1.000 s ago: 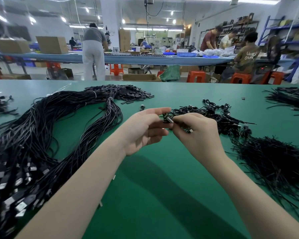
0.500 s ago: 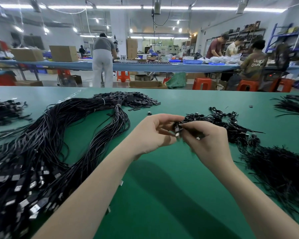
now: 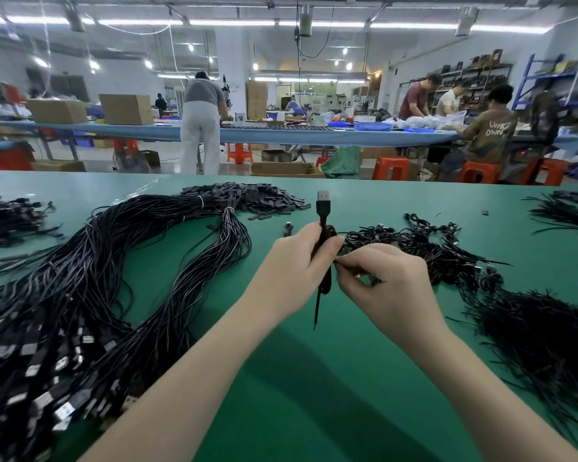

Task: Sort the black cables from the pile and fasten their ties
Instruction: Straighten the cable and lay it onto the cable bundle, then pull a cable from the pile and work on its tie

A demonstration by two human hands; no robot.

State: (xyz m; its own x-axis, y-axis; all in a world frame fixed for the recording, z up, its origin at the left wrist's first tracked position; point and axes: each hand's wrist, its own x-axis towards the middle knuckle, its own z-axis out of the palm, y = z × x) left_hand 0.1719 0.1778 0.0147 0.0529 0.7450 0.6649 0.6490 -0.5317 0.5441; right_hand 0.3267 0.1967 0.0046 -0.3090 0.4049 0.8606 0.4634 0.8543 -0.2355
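Head view, cable: coiled black cable (image 3: 324, 248) upright between both hands, USB plug (image 3: 323, 197) above them, so the coil stays put.
Left hand (image 3: 292, 265): grasps the coil, steadying it.
Right hand (image 3: 386, 281): pinches the tie (image 3: 317, 306) end beside it, likely tightening.
Supply: loose cable pile (image 3: 97, 295) left of hands.

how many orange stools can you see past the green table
4 at least: one stool beside the standing person in grey, and three stools by the seated workers on the right. Others may be hidden behind people or tables.
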